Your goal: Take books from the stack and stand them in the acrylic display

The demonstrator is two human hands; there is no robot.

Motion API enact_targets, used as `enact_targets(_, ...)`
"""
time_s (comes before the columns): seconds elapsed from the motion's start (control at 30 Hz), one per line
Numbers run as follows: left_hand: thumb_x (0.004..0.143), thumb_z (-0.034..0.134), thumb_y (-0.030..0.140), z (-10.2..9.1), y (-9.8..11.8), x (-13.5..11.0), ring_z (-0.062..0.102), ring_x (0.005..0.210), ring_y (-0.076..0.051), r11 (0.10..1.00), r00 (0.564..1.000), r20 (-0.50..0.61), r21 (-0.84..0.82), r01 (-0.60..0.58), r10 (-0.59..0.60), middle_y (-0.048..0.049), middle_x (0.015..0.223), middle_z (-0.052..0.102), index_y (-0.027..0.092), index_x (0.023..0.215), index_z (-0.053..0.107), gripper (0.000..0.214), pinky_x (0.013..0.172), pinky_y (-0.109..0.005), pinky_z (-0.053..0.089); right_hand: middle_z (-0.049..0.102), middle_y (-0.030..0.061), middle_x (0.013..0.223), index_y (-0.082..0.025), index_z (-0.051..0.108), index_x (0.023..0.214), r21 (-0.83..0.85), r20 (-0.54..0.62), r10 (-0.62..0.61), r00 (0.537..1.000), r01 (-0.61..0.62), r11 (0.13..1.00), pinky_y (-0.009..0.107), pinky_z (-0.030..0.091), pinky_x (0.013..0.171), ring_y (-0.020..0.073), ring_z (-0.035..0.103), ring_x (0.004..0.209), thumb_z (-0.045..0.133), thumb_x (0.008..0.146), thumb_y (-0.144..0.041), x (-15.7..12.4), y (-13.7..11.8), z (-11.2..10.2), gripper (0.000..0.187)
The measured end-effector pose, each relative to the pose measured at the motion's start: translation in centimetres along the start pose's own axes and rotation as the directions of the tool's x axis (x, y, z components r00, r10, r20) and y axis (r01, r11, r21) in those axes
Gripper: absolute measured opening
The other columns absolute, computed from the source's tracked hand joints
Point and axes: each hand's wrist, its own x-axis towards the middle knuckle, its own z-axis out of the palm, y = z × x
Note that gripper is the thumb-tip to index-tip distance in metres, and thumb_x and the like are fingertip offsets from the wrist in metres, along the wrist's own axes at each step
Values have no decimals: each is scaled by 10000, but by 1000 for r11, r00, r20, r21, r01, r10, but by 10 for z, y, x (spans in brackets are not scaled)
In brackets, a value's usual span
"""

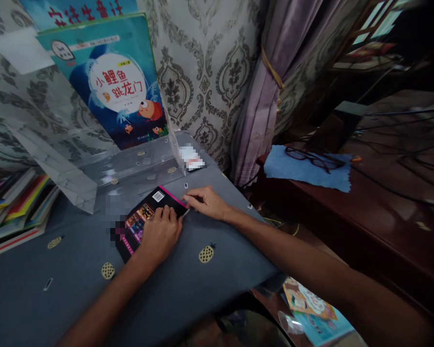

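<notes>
A thin black book (136, 227) lies on the grey tablecloth, with a pink edge, a white barcode and small colourful pictures on its upper face. Resting flat across it is my left hand (162, 232), palm down with the fingers stretched out. At the book's right corner my right hand (209, 203) has thumb and index finger pinched together on the edge. The part of the cover under my left hand is hidden, and blurred blocks cover its left end.
Behind stands a clear acrylic stand (77, 190) with a blue picture book (112, 120). Stacked books (18, 212) lie at the left. On the dark red furniture (347, 207) at right are a blue cloth (304, 176), glasses and black cables. More books (321, 323) lie below the table.
</notes>
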Motion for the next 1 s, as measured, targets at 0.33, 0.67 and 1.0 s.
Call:
enact_targets(0.33, 992, 477, 324, -18, -44, 3, 653, 1021, -291, 992, 990, 109, -77, 101, -92, -116, 1070, 715, 164, 997, 693, 268, 709, -343, 521, 485, -35, 546, -174, 589, 644, -275, 60, -105, 993, 118, 954, 252, 273, 568, 92, 395, 511, 474, 953, -294, -3, -2, 3, 351)
enact_targets(0.67, 992, 462, 450, -31, -75, 2, 705, 915, -314, 981, 925, 332, 17, 192, -186, -156, 995, 722, 128, 1161, 615, 394, 713, -361, 502, 742, 68, 825, -162, 735, 912, -455, 45, -50, 998, 65, 888, 263, 423, 692, 171, 655, 742, 540, 966, -338, -6, -16, 10, 269)
enact_targets(1.0, 1011, 406, 354, -19, -71, 1, 714, 898, -298, 961, 925, 263, 38, 275, -275, -185, 947, 739, 88, 1008, 693, 392, 745, -368, 521, 729, 124, 1076, -120, 704, 1083, -419, 149, -133, 980, 184, 889, 342, 491, 926, 217, 665, 1028, 514, 978, -200, 39, 6, 21, 231)
